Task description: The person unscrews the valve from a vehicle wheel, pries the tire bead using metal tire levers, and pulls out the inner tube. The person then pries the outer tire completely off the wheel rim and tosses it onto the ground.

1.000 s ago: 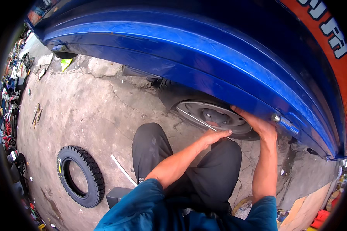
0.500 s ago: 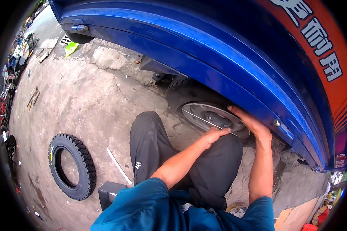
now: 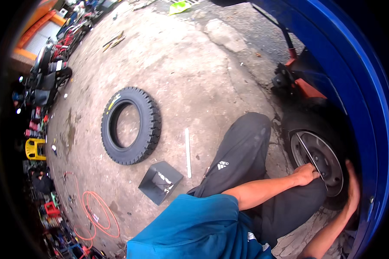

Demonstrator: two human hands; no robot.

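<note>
A mounted wheel (image 3: 333,172) with a black tyre and grey metal rim sits under a blue vehicle body at the right. A thin, straight metal rod (image 3: 307,148) lies slantwise across the rim face. My left hand (image 3: 306,174) is closed on this rod near the wheel's hub, just above my knee; its fingertips are partly hidden. My right hand (image 3: 353,185) reaches up along the wheel's right side, fingers stretched out by the tyre beside the rim, nothing visible in them.
The blue vehicle panel (image 3: 374,129) overhangs close to my right arm. On the concrete lie a loose black tyre (image 3: 149,140), a dark open box (image 3: 153,190), a white strip (image 3: 188,153) and a coiled orange hose (image 3: 87,203). Parked motorbikes (image 3: 43,88) line the far left.
My view has swung left, so the wheel and vehicle now sit farther right, and the box and hose show fully. Both hands remain at the wheel, the left at the rod.
</note>
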